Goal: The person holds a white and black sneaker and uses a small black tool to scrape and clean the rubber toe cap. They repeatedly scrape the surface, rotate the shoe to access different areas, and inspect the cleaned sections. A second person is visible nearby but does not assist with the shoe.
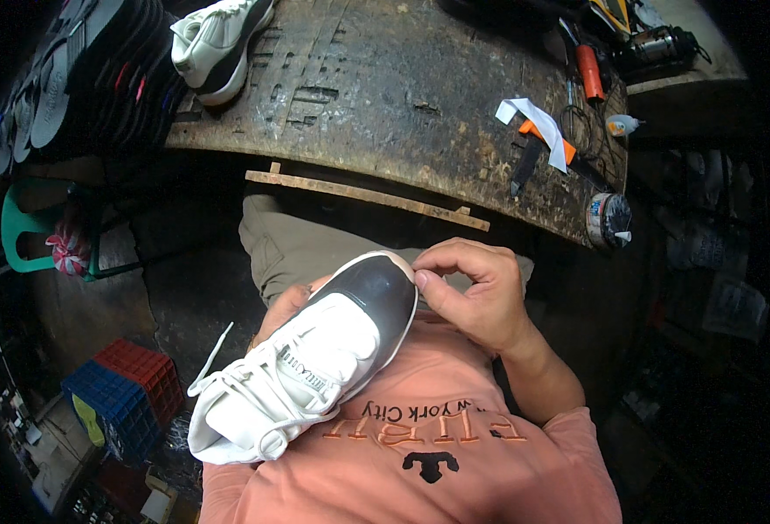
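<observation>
A white sneaker [324,358] with a black toe and loose laces lies tilted over my lap, its toe pointing away from me. My left hand [285,311] is closed on it from the far side and underneath, mostly hidden by the shoe. The thumb and curled forefinger of my right hand [472,297] pinch the rim of the sole at the toe, where a pale band shows. Another white and black sneaker [219,52] sits on the worn workbench [376,87] at its back left.
Stacked dark soles [79,79] crowd the left. The bench holds white strips [542,127], orange-handled tools [529,131], a red tool [590,74], a glue bottle [621,124] and a can [608,218]. A green chair [27,227] and crates [123,397] stand left, a wooden rail [359,196] ahead.
</observation>
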The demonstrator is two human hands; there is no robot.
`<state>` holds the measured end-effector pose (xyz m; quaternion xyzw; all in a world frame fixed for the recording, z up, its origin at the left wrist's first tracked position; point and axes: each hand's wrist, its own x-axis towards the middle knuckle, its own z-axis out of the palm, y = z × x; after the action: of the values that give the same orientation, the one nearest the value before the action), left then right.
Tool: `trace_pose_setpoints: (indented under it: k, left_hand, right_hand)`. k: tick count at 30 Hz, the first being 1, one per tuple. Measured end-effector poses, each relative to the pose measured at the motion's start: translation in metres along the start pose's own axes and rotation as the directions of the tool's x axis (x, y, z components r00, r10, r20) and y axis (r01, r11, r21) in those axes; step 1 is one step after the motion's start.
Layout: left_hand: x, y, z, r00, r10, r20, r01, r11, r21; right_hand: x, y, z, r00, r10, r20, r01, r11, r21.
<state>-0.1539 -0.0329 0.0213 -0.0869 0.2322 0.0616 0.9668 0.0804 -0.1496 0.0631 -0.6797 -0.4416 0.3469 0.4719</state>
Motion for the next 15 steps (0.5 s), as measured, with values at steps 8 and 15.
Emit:
trace_pose_setpoints:
  k: [8, 15]
  left_hand:
    - [0.001, 0.000, 0.009, 0.996, -0.014, -0.090, 0.019, 0.998, 0.058]
    - [-0.003, -0.003, 0.002, 0.988, 0.001, -0.155, 0.004, 0.999, 0.035]
  right_hand:
    - [0.004, 0.001, 0.001, 1.000, -0.009, 0.014, 0.009, 1.000, -0.014]
    - [0.005, 0.001, 0.001, 0.999, 0.026, 0.029, -0.026, 1.000, -0.015]
